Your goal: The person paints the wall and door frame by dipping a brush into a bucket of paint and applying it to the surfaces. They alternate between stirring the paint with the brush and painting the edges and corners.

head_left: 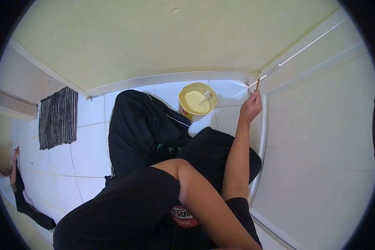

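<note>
My right hand [251, 107] is closed around a thin paintbrush [258, 83] with a brown stem. It points up to the corner where the pale yellow wall [154, 37] meets the white door frame [316, 39]. Left of this hand, a yellow bucket [181, 100] of pale yellow paint [194, 101] stands on the floor, with a clear object [206, 98] leaning inside. My left arm [208, 200] bends across my lap, and its hand lies outside the picture beyond the bottom edge.
My crossed legs in black trousers [133, 125] fill the middle, close to the bucket. White baseboard [129, 82] runs along the wall above the white tiles [89, 146]. A dark striped mat [58, 118] lies at left. Another person [18, 187] is at the far left edge.
</note>
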Demonstrator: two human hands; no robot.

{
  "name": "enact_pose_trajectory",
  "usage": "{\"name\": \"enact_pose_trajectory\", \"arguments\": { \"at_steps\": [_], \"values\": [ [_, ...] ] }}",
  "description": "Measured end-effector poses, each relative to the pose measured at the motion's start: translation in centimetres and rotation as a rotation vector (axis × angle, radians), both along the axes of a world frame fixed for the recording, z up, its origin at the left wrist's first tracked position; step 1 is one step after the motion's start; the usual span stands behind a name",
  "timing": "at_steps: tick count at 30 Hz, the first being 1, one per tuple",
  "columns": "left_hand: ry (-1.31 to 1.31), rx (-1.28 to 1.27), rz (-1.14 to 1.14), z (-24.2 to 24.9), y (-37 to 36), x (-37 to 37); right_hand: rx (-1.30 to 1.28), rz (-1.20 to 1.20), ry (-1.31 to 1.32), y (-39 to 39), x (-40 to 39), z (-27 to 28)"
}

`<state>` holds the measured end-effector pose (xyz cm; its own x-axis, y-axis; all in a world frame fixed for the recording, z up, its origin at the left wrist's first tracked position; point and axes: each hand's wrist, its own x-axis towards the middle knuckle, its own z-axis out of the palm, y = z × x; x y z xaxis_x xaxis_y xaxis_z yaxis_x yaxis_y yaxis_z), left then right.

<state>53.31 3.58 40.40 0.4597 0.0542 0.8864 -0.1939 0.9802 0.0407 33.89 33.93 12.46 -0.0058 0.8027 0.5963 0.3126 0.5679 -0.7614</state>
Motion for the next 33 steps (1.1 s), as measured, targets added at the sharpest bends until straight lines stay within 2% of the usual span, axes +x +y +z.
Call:
{"name": "enact_pose_trajectory", "arguments": {
  "at_steps": [2,4,6,7,8,10,11,13,15,17,19,22,25,28,32,33],
  "values": [
    [0.072,-0.086,-0.100,-1.3,0.3,-1.0,-0.125,0.001,-0.147,-0.7,0.3,0.7],
    [0.224,-0.236,0.017,-4.5,1.7,-5.2,-0.173,0.006,-0.215,-0.4,0.8,0.4],
    [0.528,-0.158,0.598,-9.0,3.0,-11.4,-0.152,0.020,-0.204,0.8,0.8,-2.2],
    [0.551,-0.178,0.704,-13.7,3.2,-13.5,-0.091,0.007,-0.178,0.9,0.8,-2.2],
    [1.202,-0.037,0.919,-13.8,2.8,-18.4,-0.033,-0.006,-0.157,0.9,0.6,-1.8],
    [1.465,0.093,1.221,-16.1,2.6,-24.8,-0.005,-0.036,-0.140,0.2,0.7,-0.6],
    [1.655,0.013,1.255,-16.8,1.9,-27.2,-0.031,-0.051,-0.141,-0.3,0.7,0.5],
    [2.028,0.051,1.475,-18.4,0.9,-31.3,-0.042,-0.055,-0.103,0.0,0.6,1.2],
    [2.357,0.195,1.635,-19.5,1.3,-35.6,-0.027,-0.044,-0.027,0.2,0.5,1.0],
    [2.681,0.323,1.763,-21.1,2.5,-39.5,-0.161,0.001,0.118,-0.5,0.0,1.0],
    [2.922,0.366,1.698,-23.2,4.6,-42.5,-0.237,0.025,0.168,-0.9,0.1,0.3],
    [3.079,0.557,1.739,-27.4,7.6,-45.1,-0.260,0.036,0.128,-0.7,0.4,-0.7],
    [3.027,0.380,1.779,-32.9,8.6,-46.4,-0.324,0.053,0.152,-0.8,0.5,-0.2],
    [2.907,0.387,1.241,-35.8,8.6,-48.4,-0.418,0.032,0.169,-0.6,0.7,0.0],
    [2.885,0.194,1.219,-35.9,8.8,-48.8,-0.431,0.057,0.198,-0.2,0.7,1.7],
    [2.900,0.234,1.238,-36.2,8.7,-49.0,-0.465,0.070,0.231,0.0,0.7,2.4]
  ]
}}
